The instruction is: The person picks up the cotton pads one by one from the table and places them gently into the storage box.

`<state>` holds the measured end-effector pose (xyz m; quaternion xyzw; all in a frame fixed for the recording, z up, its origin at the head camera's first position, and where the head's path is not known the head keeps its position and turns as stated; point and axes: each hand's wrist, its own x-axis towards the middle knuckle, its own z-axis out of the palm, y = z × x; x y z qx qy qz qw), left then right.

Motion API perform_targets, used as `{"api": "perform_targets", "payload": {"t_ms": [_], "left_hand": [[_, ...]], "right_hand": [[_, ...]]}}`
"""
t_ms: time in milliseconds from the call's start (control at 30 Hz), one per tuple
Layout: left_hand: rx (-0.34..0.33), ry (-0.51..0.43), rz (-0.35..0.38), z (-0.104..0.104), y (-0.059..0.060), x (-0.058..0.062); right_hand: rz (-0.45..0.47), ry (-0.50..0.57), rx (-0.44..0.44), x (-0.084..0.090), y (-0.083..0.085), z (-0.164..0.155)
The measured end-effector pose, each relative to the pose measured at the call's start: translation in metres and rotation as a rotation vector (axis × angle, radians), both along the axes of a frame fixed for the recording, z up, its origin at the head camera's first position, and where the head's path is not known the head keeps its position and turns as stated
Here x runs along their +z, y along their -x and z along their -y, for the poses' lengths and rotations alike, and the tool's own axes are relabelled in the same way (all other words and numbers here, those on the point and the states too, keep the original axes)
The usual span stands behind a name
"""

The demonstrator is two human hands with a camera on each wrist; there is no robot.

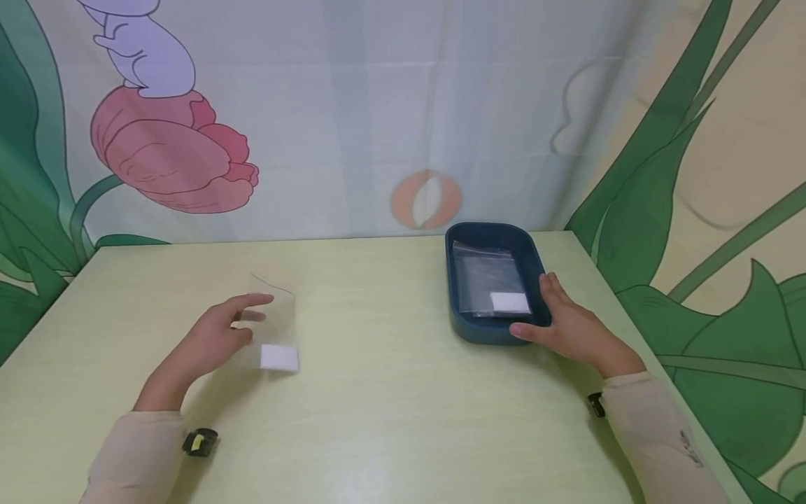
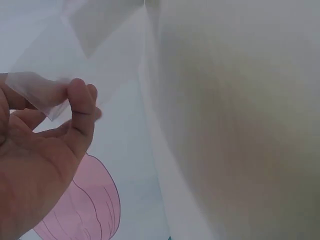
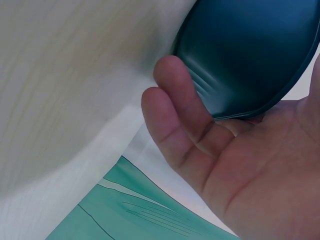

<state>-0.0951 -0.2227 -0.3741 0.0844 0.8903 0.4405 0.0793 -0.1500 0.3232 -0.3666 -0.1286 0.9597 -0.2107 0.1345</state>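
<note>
- Pale green table (image 1: 390, 392) backed by a cartoon flower curtain (image 1: 352, 119) in the head view. Left hand (image 1: 214, 339) pinches a clear plastic bag (image 1: 272, 325) with a white label at the bottom, held just above the tabletop on the left side. Right hand (image 1: 569, 325) cups the near right corner of a dark blue tray (image 1: 462, 325), thumb along the front wall, fingers on the right rim. Another clear bag (image 1: 488, 283) lies inside. Tray sits near the table's right edge; loads of bare table between the hands
- Left wrist view: fingertips (image 2: 80, 97) nip the bag's (image 2: 75, 55) corner; rest of it is see-through, blurry and cut off at the top
- Right wrist view: fingers (image 3: 177, 115) curl around the tray's (image 3: 245, 55) outer wall; its inside is hidden from here
</note>
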Motion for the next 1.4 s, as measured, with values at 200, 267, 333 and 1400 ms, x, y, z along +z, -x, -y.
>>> {"api": "perform_targets", "payload": {"t_ms": [200, 267, 333, 1400], "left_hand": [[0.003, 0.052, 0.137, 0.004, 0.001, -0.008], [-0.009, 0.048, 0.169, 0.004, 0.0, -0.008], [-0.021, 0.036, 0.187, 0.003, 0.0, -0.009], [-0.13, 0.062, 0.168, -0.026, -0.008, 0.008]], "right_hand": [[0.001, -0.003, -0.004, -0.001, 0.0, -0.001], [0.0, -0.006, -0.004, -0.001, 0.001, -0.001], [0.0, -0.006, -0.002, -0.001, 0.001, -0.001], [-0.001, 0.009, -0.011, -0.004, 0.003, -0.004]]}}
